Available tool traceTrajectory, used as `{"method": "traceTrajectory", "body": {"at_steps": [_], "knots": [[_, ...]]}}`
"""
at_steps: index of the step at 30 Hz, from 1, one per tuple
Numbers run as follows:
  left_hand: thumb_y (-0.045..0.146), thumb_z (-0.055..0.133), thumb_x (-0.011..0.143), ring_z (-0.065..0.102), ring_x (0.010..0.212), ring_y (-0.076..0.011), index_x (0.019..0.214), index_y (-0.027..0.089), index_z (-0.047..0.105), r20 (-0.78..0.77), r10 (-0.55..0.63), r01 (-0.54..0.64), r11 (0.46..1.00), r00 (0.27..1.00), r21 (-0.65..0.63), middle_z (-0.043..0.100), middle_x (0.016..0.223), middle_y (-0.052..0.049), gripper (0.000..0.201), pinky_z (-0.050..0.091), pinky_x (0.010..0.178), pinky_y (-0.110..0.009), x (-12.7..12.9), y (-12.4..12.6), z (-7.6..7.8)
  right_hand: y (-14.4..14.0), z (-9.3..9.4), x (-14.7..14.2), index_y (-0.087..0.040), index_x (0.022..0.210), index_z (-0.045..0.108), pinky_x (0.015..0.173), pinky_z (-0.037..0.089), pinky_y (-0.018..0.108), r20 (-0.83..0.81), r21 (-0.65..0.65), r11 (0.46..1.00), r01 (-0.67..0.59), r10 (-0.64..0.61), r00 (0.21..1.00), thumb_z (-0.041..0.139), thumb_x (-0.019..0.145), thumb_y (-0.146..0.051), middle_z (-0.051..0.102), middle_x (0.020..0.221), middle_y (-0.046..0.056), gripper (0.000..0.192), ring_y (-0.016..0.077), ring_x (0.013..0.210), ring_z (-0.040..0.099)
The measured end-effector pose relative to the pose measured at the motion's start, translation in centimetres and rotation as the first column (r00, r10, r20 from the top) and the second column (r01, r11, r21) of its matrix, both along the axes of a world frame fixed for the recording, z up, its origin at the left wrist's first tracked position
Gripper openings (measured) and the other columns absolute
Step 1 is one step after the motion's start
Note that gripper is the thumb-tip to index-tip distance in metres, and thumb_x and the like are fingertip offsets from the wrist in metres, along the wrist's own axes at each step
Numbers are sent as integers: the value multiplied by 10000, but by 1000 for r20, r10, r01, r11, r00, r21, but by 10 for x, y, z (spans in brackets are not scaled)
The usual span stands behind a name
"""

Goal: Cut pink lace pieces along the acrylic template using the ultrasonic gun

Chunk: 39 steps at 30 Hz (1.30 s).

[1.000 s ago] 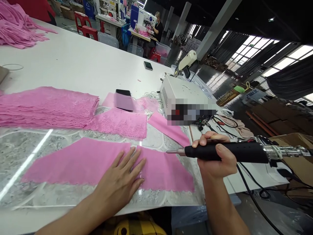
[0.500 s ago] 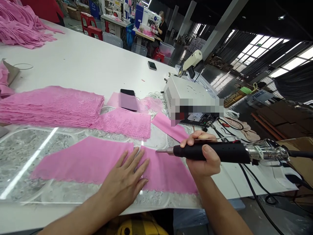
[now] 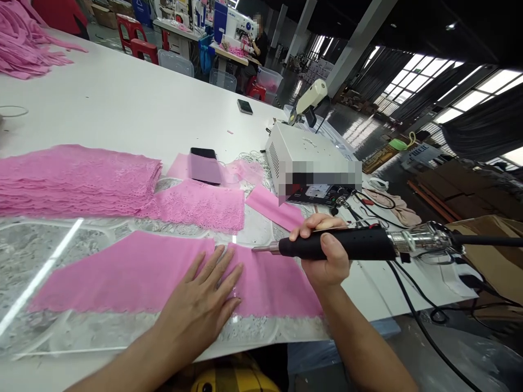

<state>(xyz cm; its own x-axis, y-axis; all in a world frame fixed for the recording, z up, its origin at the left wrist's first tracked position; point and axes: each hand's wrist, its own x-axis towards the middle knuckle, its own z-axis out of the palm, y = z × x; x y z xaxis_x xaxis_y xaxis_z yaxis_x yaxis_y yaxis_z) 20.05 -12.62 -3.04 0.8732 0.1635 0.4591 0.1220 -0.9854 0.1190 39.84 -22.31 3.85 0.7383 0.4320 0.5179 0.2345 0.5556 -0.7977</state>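
Note:
My left hand lies flat, fingers spread, pressing a pink fabric piece that rests under a clear template sheet on the white table. My right hand grips a black-handled cutting tool held level, its metal tip pointing left just above the fabric's upper edge, close to my left fingertips. A black cable runs from the tool's metal rear end off to the right.
A stack of pink lace lies at the left, with smaller lace pieces and a phone behind. A white power unit stands to the right. A person sits at a sewing machine far back.
My right hand has carried the tool leftward, bringing its tip over the fabric toward my left fingertips. My left hand has stayed flat on the fabric.

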Motion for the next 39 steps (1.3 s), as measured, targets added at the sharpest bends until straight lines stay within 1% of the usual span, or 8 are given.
{"method": "traceTrajectory", "body": {"at_steps": [6, 12, 16, 20, 24, 28, 32, 39], "knots": [[407, 344, 1015, 451, 1356, -304, 1280, 216, 622, 4, 4, -4, 1000, 1000, 22, 512, 1440, -107, 429, 341, 1110, -488, 1, 1, 1, -5, 5, 5, -217, 749, 612, 477, 516, 295, -77, 44, 998, 49, -46, 996, 593, 671, -283, 556, 778, -3, 105, 115, 572, 529], [414, 330, 1022, 440, 1364, -308, 1287, 203, 617, 14, -1, 0, 999, 1000, 40, 516, 1435, -116, 444, 329, 1113, -492, 1, 0, 1, -28, 13, 21, -193, 689, 625, 437, 495, 286, -59, 27, 991, 134, -133, 989, 571, 626, -255, 557, 723, 9, 103, 118, 544, 512], [412, 330, 1024, 446, 1359, -302, 1279, 204, 622, 22, 4, -5, 999, 1000, 37, 523, 1430, -112, 440, 322, 1119, -488, 1, 0, 1, -33, 12, 25, -191, 677, 623, 427, 485, 279, -83, 24, 985, 171, -168, 982, 570, 616, -257, 557, 714, 9, 103, 117, 538, 508], [408, 368, 1012, 438, 1366, -296, 1295, 216, 608, 17, -7, 7, 1000, 1000, 23, 522, 1433, -102, 418, 308, 1139, -485, 1, 1, 1, -32, 13, 24, -196, 678, 638, 426, 494, 288, -70, 14, 989, 149, -148, 987, 578, 613, -261, 563, 709, 8, 110, 120, 531, 508], [389, 353, 1017, 431, 1370, -302, 1290, 202, 609, 24, -10, 10, 999, 1000, 31, 520, 1434, -108, 418, 294, 1143, -491, 1, 1, 1, -31, 13, 25, -192, 673, 641, 432, 494, 283, -58, 3, 992, 123, -123, 991, 589, 617, -257, 564, 708, 11, 100, 118, 530, 514], [392, 383, 1008, 432, 1369, -301, 1300, 214, 599, 11, -14, 14, 1000, 1000, 23, 521, 1434, -102, 405, 291, 1147, -492, 1, 1, 2, -32, 12, 26, -194, 682, 622, 434, 484, 276, -58, -6, 991, 132, -132, 990, 583, 627, -264, 555, 719, 11, 97, 116, 536, 509], [402, 369, 1012, 436, 1366, -304, 1295, 213, 601, 3, -8, 8, 1000, 1000, 19, 513, 1442, -103, 412, 300, 1138, -498, 0, 1, 2, -33, 13, 25, -189, 686, 600, 436, 479, 275, -53, -2, 988, 157, -157, 986, 572, 630, -276, 544, 730, 11, 107, 113, 540, 504], [405, 397, 1003, 428, 1372, -304, 1312, 226, 589, -13, -11, 11, 1000, 1000, 7, 509, 1445, -100, 406, 312, 1137, -506, 0, 2, 4, -33, 11, 26, -196, 691, 604, 433, 493, 283, -42, -17, 990, 138, -139, 989, 568, 633, -257, 556, 715, 9, 92, 118, 535, 511]]}}
